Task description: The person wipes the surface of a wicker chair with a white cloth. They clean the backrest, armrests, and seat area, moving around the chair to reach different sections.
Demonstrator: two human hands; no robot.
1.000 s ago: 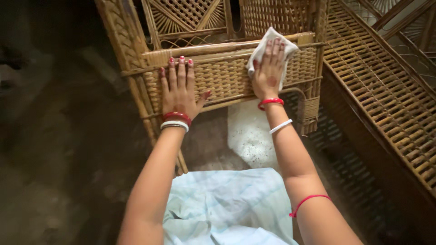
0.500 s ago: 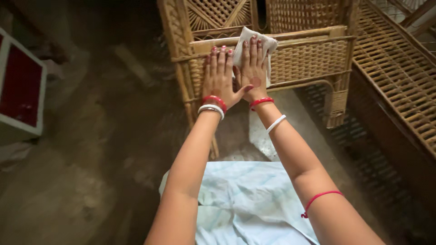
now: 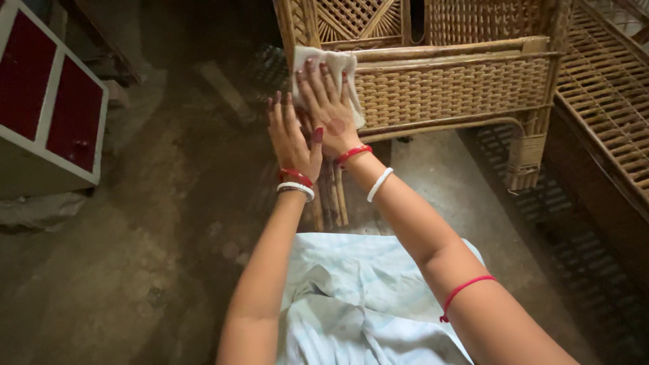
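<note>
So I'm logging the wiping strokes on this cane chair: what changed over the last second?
The right hand slid the white cloth along the woven front rail from its right end to the left corner. The left hand shifted left too and now lies against the right hand at that corner. The cloth stayed flat under the right hand, never let go; the cane chair did not move.

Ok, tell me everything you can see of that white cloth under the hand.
The white cloth is a small, soft, folded rag, slightly crumpled. It lies pressed flat against the front corner of the woven cane chair, near its top rail. The right hand spreads over it, covering most; only its upper and right edges show. The left hand sits beside it, not on it.
</note>
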